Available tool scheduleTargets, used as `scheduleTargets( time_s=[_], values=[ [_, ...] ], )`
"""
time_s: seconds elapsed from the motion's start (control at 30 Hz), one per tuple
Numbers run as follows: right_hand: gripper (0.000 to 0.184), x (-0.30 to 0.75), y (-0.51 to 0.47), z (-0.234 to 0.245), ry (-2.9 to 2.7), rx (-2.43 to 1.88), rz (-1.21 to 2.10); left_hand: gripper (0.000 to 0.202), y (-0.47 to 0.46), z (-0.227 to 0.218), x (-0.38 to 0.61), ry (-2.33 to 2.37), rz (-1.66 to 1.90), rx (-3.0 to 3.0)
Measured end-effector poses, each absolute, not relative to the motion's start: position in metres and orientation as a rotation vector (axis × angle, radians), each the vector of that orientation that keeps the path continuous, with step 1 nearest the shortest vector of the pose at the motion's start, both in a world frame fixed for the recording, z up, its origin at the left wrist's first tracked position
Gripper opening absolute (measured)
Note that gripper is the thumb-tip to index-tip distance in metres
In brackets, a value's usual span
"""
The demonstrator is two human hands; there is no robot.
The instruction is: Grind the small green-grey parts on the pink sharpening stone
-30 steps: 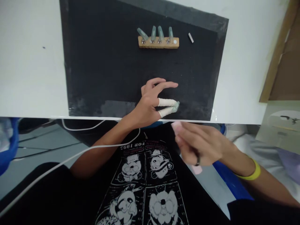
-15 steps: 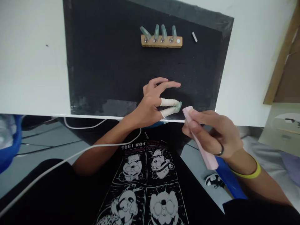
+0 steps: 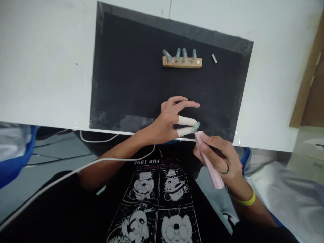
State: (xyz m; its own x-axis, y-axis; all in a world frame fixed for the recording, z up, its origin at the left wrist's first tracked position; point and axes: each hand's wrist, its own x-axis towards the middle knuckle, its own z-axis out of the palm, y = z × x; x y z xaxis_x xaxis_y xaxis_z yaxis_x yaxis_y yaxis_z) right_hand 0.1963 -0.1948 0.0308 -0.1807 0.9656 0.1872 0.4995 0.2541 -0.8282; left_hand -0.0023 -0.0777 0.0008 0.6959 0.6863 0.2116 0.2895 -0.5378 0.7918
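My left hand (image 3: 167, 123) pinches a pale green press-on nail (image 3: 196, 127) between thumb and index finger, both in white finger cots. Its other fingers reach out over the black mat. In my right hand (image 3: 225, 157) is a long pink nail buffer block (image 3: 211, 167), gripped near its upper end and slanting down to the right. The buffer's top end sits right beside the nail's lower edge; whether they touch, I cannot tell. Farther up the mat, several matching green nails (image 3: 184, 54) stand out from a wooden holder (image 3: 182, 65).
The black mat (image 3: 131, 74) is taped onto a white table (image 3: 45, 84). A small whitish stick (image 3: 214, 58) lies right of the holder. A white cable (image 3: 101, 160) runs across my left forearm. A blue-rimmed bin (image 3: 25, 158) stands below the table at left.
My right hand has brought the buffer block nearer to the nail, and the block is now steeper. The left hand keeps its pinch. The whole view has shifted, with the mat lower in the picture.
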Motion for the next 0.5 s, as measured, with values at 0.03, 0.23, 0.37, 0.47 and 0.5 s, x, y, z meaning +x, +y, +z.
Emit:
scheduleTargets(
  time_s=[0.03,0.23,0.37,0.47,0.5],
  values=[
    [0.045,0.196,-0.197,0.028,-1.799,-1.345,0.761,0.014,-0.073,0.001,-0.003,0.715,0.655,2.154],
    [0.08,0.188,-0.204,0.019,-1.848,-1.407,0.042,0.009,-0.038,0.001,-0.011,0.638,0.682,2.279],
    [0.065,0.18,-0.197,0.019,-1.772,-1.427,-0.059,0.01,-0.019,-0.001,-0.016,0.555,0.783,2.33],
    [0.051,0.174,-0.194,0.014,-1.727,-1.47,-0.027,0.009,-0.01,-0.005,-0.01,0.483,0.844,2.33],
    [0.048,0.171,-0.194,0.01,-1.69,-1.494,0.03,0.01,-0.009,-0.007,-0.005,0.464,0.874,2.321]
  ],
)
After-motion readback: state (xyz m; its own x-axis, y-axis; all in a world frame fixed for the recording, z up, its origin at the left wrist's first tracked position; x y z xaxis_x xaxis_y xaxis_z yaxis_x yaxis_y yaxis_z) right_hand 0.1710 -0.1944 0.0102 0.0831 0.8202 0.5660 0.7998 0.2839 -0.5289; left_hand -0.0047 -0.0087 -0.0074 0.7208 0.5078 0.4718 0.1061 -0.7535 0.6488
